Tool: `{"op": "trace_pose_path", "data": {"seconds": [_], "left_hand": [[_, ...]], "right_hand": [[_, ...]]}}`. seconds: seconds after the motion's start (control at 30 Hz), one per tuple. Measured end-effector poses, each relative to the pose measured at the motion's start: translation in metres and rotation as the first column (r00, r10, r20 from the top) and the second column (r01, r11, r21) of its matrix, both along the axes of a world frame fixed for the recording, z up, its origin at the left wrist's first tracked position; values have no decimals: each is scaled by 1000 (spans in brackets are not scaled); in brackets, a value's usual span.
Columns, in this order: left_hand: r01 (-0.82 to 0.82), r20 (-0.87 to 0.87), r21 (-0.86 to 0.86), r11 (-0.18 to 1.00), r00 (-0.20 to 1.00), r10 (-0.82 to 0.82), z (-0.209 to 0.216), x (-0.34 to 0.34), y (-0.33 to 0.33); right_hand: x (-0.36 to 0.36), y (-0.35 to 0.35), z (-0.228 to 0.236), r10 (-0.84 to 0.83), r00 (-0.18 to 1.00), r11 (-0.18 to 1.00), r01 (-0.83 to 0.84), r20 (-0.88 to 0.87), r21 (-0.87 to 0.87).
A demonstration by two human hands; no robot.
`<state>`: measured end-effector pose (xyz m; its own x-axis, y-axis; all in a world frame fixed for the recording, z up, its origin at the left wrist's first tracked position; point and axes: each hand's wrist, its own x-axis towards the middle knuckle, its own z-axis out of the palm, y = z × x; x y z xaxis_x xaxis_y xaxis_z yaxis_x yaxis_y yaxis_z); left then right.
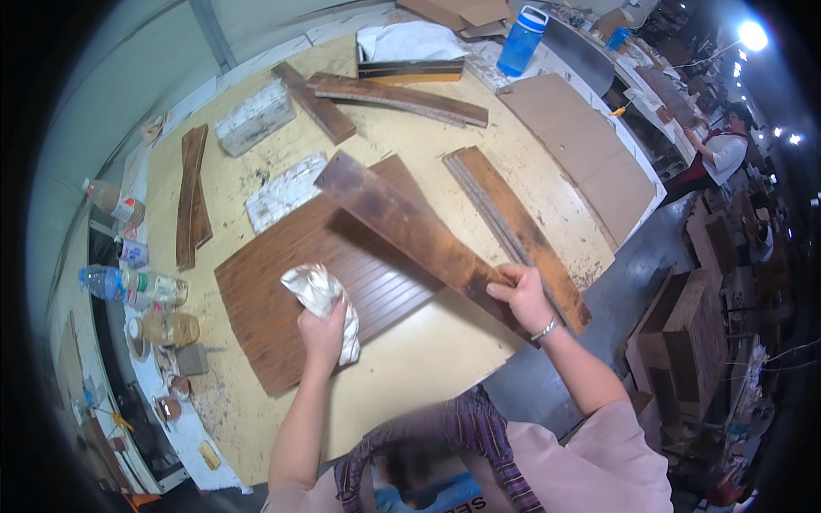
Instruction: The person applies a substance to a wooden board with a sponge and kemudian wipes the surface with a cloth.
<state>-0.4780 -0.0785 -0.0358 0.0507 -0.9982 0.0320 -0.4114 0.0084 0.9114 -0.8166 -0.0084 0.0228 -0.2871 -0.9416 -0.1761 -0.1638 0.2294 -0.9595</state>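
Note:
My right hand grips the near end of a long brown wooden board with dark blotches. The board slants up to the left, raised above a wide grooved brown panel. In my left hand is a bunched white cloth, held over the panel's near part. The panel's far left part seems to lean on a paint-smeared white block. To the right lie boards with mottled orange-brown faces, set side by side.
More brown boards lie at the far side, and a narrow pair at the left. Another smeared block stands behind. Bottles and jars line the left edge. A blue bottle and flat cardboard are far right. Another person works beyond.

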Motion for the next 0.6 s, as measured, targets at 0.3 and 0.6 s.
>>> {"op": "trace_pose_path", "data": {"seconds": [0.3,0.6], "left_hand": [[67,161,-100,993,986,-51,3,-11,2],[174,336,-149,973,935,-116,12,-15,-3]], "right_hand": [[-99,-234,23,93,831,987,-148,-548,-58],[-112,-416,-1,291,645,942,-324,-707,92]]}}
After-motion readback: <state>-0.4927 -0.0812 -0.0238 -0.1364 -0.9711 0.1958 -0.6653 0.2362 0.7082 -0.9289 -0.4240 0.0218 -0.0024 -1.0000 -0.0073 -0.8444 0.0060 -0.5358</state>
